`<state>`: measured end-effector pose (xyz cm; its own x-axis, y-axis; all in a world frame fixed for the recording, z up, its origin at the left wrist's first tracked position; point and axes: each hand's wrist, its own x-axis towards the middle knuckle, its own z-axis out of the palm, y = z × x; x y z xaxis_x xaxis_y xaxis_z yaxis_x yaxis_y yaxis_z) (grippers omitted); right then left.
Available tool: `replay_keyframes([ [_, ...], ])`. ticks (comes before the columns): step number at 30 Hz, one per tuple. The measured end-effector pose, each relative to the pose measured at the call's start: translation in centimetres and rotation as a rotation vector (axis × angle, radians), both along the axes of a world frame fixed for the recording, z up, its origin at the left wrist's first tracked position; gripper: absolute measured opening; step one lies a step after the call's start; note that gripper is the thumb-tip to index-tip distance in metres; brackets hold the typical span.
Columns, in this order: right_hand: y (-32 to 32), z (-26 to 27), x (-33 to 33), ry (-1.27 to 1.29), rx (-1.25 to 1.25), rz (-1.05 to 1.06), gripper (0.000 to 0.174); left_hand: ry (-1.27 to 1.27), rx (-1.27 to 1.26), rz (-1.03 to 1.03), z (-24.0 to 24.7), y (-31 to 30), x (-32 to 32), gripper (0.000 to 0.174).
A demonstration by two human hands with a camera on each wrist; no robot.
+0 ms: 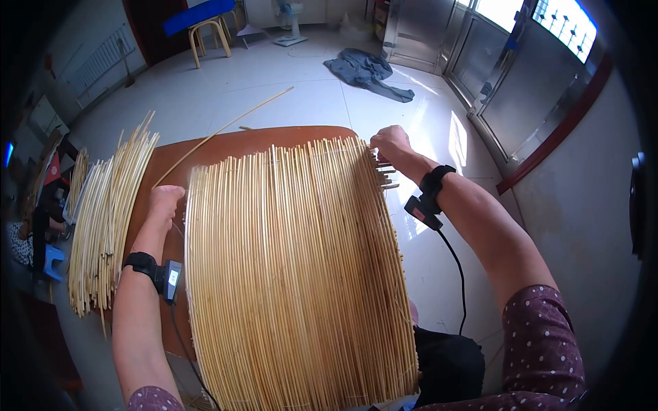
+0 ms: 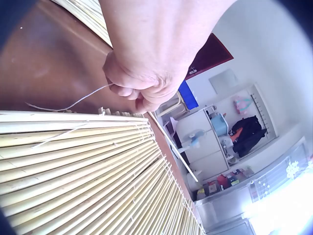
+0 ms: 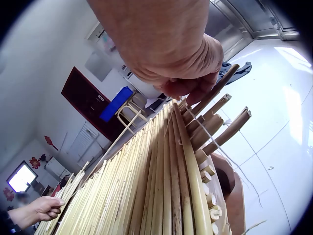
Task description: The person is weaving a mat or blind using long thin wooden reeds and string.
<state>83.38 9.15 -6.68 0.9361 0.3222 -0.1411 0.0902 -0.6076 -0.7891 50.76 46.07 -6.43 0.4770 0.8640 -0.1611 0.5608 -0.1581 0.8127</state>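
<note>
A mat of straight, straw-coloured reeds (image 1: 295,274) bound side by side with thin string spreads across the middle of the head view. At its far left corner, the left hand (image 1: 166,202) has its fingers curled; a white string (image 2: 78,102) comes out of its grip in the left wrist view. The right hand (image 1: 392,142) grips the mat's far right corner with bent fingers. Below that hand, darker reed ends (image 3: 230,128) stick out past the mat's side, where it bends downward. A loose string (image 3: 222,147) trails from the corner there.
The mat lies over a brown table (image 1: 164,161). A pile of loose reeds (image 1: 113,219) lies left of the left arm, and one long reed (image 1: 226,128) slants beyond the table's far edge. Dark clothing (image 1: 363,70) lies on the tiled floor. A wooden stool (image 1: 209,34) stands farther back.
</note>
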Motion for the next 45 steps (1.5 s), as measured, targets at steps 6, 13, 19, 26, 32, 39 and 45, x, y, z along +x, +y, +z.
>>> replay_keyframes([
  [6,0.6,-0.3,0.2,-0.033,-0.042,-0.011,0.011,-0.027,0.009,0.006,-0.8,1.0,0.5,0.015],
  [13,0.2,-1.5,1.5,-0.002,0.060,0.073,0.012,0.000,0.025,0.062,-0.6,0.7,1.3,0.020],
  [19,0.3,0.4,0.1,0.185,0.131,0.044,0.010,-0.084,0.012,0.018,-1.0,0.7,1.6,0.022],
  [26,0.4,0.7,0.4,0.216,0.082,0.046,0.012,-0.009,0.021,0.005,-0.3,0.6,2.1,0.015],
  [32,0.3,1.0,0.8,0.241,0.078,0.078,0.014,0.033,0.027,0.024,0.1,0.5,2.3,0.016],
  [39,0.0,1.1,1.0,0.289,0.133,0.144,0.017,0.137,-0.012,0.040,0.2,1.1,2.4,0.018],
  [45,0.1,1.0,1.1,0.285,0.123,0.129,0.019,0.067,0.019,-0.017,-0.8,1.8,2.3,0.018],
])
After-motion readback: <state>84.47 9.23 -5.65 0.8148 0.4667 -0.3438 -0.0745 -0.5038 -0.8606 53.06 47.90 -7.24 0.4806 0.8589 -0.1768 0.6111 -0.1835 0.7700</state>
